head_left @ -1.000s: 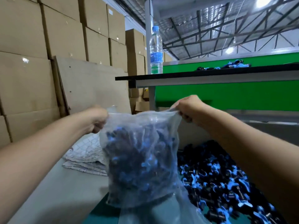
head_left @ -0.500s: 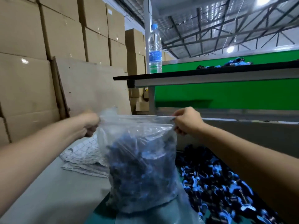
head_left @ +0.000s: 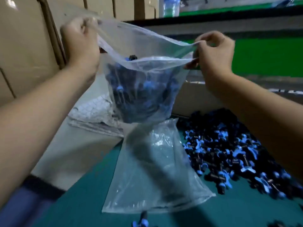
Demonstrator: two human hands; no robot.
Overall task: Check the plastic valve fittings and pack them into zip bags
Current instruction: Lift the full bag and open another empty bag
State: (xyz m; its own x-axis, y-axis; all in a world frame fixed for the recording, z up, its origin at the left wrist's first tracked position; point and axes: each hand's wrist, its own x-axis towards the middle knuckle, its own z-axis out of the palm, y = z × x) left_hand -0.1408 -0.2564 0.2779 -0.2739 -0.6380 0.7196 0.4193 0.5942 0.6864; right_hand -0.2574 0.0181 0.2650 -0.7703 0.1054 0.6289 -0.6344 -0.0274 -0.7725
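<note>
A clear zip bag [head_left: 142, 89] full of black and blue valve fittings hangs in the air between my hands. My left hand [head_left: 80, 41] grips its top left corner. My right hand [head_left: 214, 51] pinches the top right corner. The bag's mouth gapes open, and one fitting [head_left: 132, 57] shows at the top of the load. A big heap of loose black and blue fittings [head_left: 232, 153] lies on the green table [head_left: 82, 202] to the right. An empty clear bag [head_left: 155, 171] lies flat on the table below the held one.
A folded white cloth [head_left: 93, 115] lies on the grey ledge at left. Cardboard boxes [head_left: 24, 46] stack up behind it. A water bottle [head_left: 171, 5] stands on a raised shelf at the back, above a green panel [head_left: 265, 58]. A stray fitting [head_left: 141, 222] lies near the bottom edge.
The view has tilted down. Both hands have lifted the filled bag and pulled its mouth open, where before the top was stretched shut. The empty bag beneath is now in full view.
</note>
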